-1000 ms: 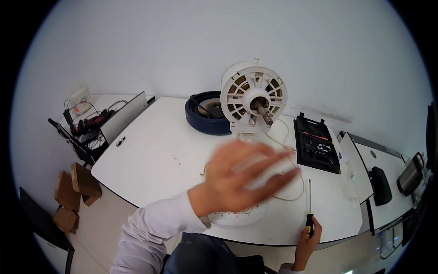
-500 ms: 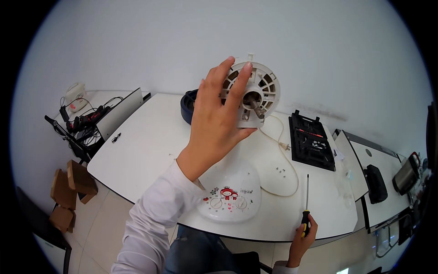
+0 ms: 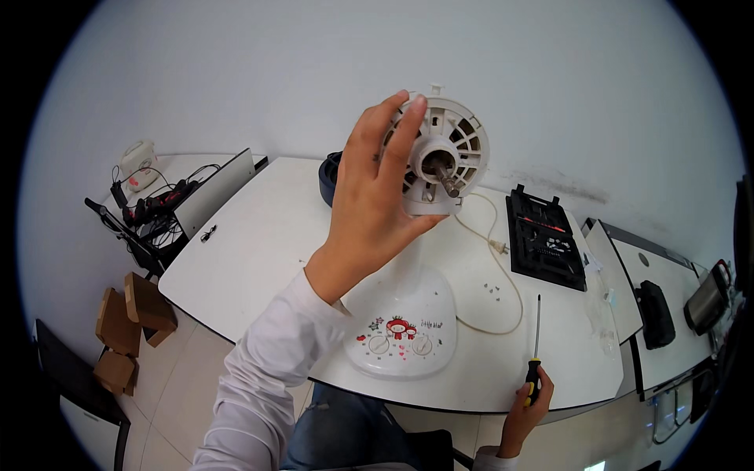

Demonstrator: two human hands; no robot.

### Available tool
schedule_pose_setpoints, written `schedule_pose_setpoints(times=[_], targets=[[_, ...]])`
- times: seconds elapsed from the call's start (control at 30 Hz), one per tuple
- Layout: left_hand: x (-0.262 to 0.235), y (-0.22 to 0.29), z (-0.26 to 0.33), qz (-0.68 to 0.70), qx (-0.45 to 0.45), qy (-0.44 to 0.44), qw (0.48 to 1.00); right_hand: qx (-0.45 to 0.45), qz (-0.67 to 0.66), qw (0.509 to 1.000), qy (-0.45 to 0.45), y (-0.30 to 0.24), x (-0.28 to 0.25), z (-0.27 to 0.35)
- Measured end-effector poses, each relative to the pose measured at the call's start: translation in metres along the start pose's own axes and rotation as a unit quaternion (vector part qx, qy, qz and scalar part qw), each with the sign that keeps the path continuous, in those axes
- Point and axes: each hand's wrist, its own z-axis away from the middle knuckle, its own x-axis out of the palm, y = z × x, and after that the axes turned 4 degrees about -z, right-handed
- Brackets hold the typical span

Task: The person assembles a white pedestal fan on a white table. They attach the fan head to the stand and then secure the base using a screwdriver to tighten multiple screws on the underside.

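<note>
My left hand (image 3: 361,196) grips the white round motor housing (image 3: 475,153) of a desk fan by its left side, thumb below and fingers across the rim. The housing has a slotted front, and a metal shaft (image 3: 448,184) sticks out of its middle. Below stands the fan's glossy white base (image 3: 400,363), with two dials and a red cartoon print; my forearm hides part of it and of the stem. At the table's front edge, low on the right, my right hand (image 3: 528,408) is closed round the black and yellow handle of a screwdriver (image 3: 538,334), its tip pointing away from me.
Several small screws (image 3: 491,288) lie by the looped white power cord (image 3: 510,320). An open black tool case (image 3: 546,239) is at the back right. Behind my left wrist sits a dark blue round object (image 3: 327,184). Cardboard boxes (image 3: 118,322) stand on the floor at left.
The view has shifted slightly. My left fingers have moved a little left on the housing, and more of its slotted front shows. My right hand still holds the screwdriver in much the same place.
</note>
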Motion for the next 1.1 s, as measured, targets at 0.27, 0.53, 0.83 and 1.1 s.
schedule_pose_setpoints(times=[0.27, 0.53, 0.83, 1.1], targets=[[0.002, 0.000, -0.001, 0.034, -0.006, 0.017, 0.999, -0.001, 0.010, 1.000, 0.006, 0.000, 0.000, 0.001], [0.003, -0.003, -0.001, 0.025, 0.007, 0.016, 1.000, -0.007, 0.015, 1.000, 0.009, -0.001, 0.002, 0.001], [-0.002, -0.003, -0.001, 0.000, 0.033, -0.008, 0.999, 0.046, 0.002, 0.999, 0.000, -0.010, 0.001, 0.001], [-0.002, -0.004, -0.001, 0.030, 0.013, -0.001, 0.999, -0.007, 0.016, 1.000, 0.016, -0.001, 0.003, 0.001]])
